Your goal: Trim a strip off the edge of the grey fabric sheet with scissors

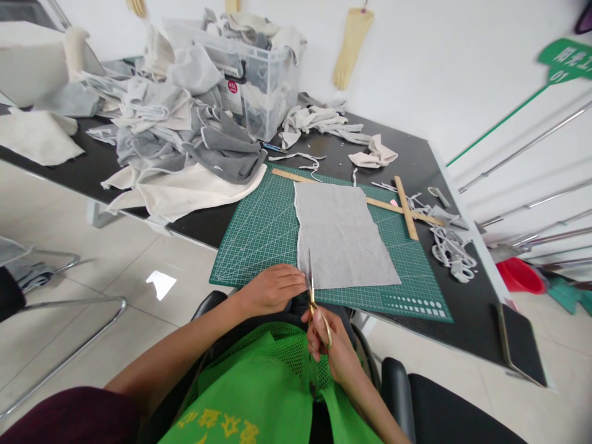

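A piece of light grey cloth (342, 231) lies flat on a green cutting mat (259, 234), its near edge by the front of the table. My right hand (330, 342) is wrapped round the gold handles of a pair of scissors (312, 296). The blades point away from me, over the cloth's near left corner. Just left of the blades, my left hand (275, 287) has its fingers together at that same corner, pinching the edge of the cloth. The thumb is mostly hidden.
A wooden ruler (383, 205) and a crosspiece (406, 209) lie at the mat's far side. Cloth strips (451, 250) are heaped at the right. A grey and cream cloth pile (157, 135) and a clear plastic bin (263, 92) stand back left. A phone (518, 342) rests at the right corner.
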`<state>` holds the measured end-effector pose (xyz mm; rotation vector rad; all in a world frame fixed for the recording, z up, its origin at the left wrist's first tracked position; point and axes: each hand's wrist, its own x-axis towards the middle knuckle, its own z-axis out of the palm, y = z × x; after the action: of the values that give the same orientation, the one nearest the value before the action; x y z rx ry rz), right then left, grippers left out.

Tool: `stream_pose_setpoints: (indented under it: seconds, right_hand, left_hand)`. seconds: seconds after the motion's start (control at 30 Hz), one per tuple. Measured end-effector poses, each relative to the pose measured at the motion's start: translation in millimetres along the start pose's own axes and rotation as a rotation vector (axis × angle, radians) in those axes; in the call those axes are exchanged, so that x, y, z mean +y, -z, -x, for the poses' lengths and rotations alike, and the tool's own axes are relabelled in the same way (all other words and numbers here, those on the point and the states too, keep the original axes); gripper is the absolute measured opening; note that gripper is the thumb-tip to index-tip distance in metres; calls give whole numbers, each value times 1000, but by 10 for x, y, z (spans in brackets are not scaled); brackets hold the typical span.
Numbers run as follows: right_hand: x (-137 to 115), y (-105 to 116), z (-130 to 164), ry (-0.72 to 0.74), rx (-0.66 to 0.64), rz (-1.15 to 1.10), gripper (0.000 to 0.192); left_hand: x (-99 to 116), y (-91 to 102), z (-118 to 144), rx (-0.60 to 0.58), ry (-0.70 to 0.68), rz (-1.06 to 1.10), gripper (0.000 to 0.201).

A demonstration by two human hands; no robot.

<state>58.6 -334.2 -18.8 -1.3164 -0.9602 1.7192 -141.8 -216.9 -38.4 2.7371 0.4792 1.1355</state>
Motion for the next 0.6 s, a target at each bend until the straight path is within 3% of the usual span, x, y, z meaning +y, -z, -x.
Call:
stream_pose_setpoints:
  seconds: [0.6]
  right_hand:
    - [28,27,47,9,-5,25,49]
  left_hand:
    - [9,20,-8,-38,-13,-15,31]
